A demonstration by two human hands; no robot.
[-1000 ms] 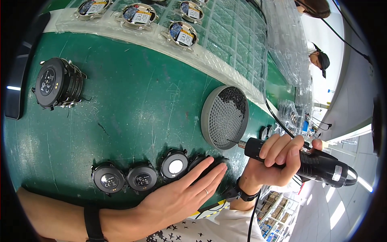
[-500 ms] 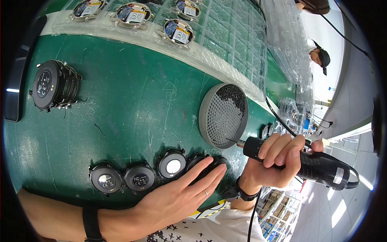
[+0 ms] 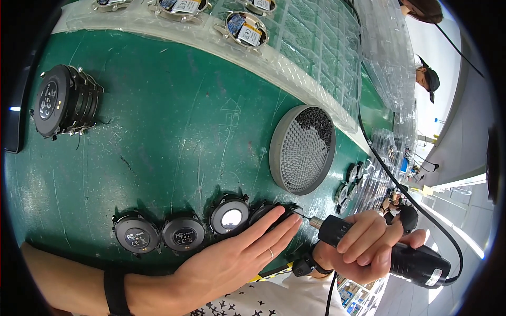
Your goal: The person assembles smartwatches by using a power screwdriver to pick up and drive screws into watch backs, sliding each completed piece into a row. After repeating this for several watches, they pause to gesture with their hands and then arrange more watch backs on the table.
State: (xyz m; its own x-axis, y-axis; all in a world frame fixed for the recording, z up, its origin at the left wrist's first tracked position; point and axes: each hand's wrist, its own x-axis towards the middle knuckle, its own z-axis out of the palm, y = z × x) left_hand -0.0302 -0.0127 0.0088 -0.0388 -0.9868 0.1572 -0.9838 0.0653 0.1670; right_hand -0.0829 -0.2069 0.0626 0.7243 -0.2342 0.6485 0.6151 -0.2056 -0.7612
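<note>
Several round black watch cases lie in a row near the bench's front edge, backs up, among them the left one [image 3: 137, 233], the second [image 3: 183, 233] and a glaring third [image 3: 230, 217]. My left hand [image 3: 226, 260] lies flat over the right end of the row, fingers stretched out. Its fingers partly cover the rightmost watch case [image 3: 291, 209]. My right hand [image 3: 363, 242] is wrapped round a black electric screwdriver [image 3: 421, 265]. The thin bit points left, its tip at the rightmost case beside my left fingertips. Whether a screw sits on the tip is too small to tell.
Behind the screwdriver stands a round grey dish [image 3: 275, 142] with a dimpled bottom and small black screws [image 3: 316, 122]. A stack of watch cases [image 3: 55, 105] is at left. Clear plastic trays [image 3: 311, 47] hold opened watches [image 3: 246, 30] at the back. A cable [image 3: 390, 168] crosses at right; people sit beyond.
My right hand has brought the screwdriver down from the dish's near edge to the rightmost watch case. My left hand stays on the row. The whole view has shifted slightly.
</note>
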